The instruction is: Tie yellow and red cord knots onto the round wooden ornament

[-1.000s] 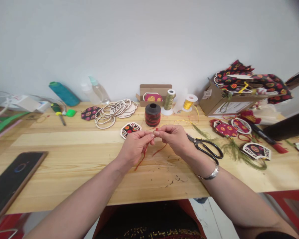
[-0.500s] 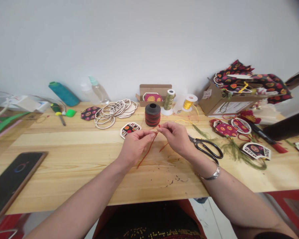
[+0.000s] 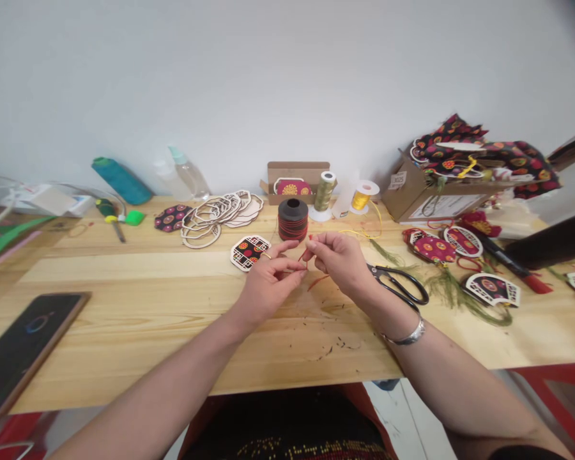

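A thin red cord (image 3: 319, 282) runs between my two hands in front of the dark spool of red cord (image 3: 293, 220). My left hand (image 3: 274, 279) pinches the cord with thumb and fingertips, while its upper finger is lifted. Close beside it, my right hand (image 3: 339, 260) holds the cord between thumb and forefinger, with a loose end hanging below. An octagonal patterned ornament (image 3: 250, 253) lies just beyond my left hand. Black-handled scissors (image 3: 400, 285) rest to the right, partly hidden by my right hand and wrist.
Wooden frames (image 3: 220, 216) and a patterned fabric piece (image 3: 172, 218) lie at back left. Olive (image 3: 324, 191) and yellow (image 3: 363, 196) thread spools stand behind. A full cardboard box (image 3: 405, 195) and tasselled ornaments (image 3: 491, 291) occupy the right. A phone (image 3: 33, 338) lies at left.
My left hand has shifted its grip on the cord, raising a finger. The long cord end that hung below it no longer shows there. My right hand stays in nearly the same place.
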A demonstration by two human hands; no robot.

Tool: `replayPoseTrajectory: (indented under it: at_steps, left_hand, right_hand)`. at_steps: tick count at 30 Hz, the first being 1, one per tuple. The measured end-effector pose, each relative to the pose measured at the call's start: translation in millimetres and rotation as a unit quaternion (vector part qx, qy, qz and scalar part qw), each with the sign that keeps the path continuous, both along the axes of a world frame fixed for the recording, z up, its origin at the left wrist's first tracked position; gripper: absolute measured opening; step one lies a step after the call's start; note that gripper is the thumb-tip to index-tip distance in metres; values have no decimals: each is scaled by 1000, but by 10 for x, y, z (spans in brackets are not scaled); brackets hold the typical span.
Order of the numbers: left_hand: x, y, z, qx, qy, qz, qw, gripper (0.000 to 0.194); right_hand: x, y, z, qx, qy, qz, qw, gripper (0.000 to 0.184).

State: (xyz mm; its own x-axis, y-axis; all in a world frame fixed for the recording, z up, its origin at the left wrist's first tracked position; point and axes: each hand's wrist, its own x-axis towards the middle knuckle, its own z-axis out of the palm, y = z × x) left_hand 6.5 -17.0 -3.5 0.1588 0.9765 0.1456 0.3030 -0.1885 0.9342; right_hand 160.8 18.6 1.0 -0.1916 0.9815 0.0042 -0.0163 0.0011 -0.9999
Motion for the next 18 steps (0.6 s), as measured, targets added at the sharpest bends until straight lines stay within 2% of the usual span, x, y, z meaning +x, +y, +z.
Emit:
replayPoseTrajectory:
  at_steps: [3, 8, 11, 14, 18]
  left_hand:
    - [-11, 9, -17, 33, 33, -3, 999, 10]
    - [-8, 4, 33, 13, 26, -24, 999, 8]
    - [-14, 2, 68, -19, -63, -5, 998, 9]
    - [-24, 10, 62, -57, -190, 20, 980, 15]
    - [-14, 19, 26, -138, -262, -19, 955, 32]
  right_hand:
    - [-18, -43, 60, -45, 73, 30, 996, 26]
    - [-20, -69, 109, -54, 109, 48, 991, 31]
    - [-14, -56, 92, -45, 84, 49, 994, 31]
    - [-18, -47, 54, -12, 27, 50, 998, 29]
    - [-41, -60, 12, 22, -50, 28, 998, 22]
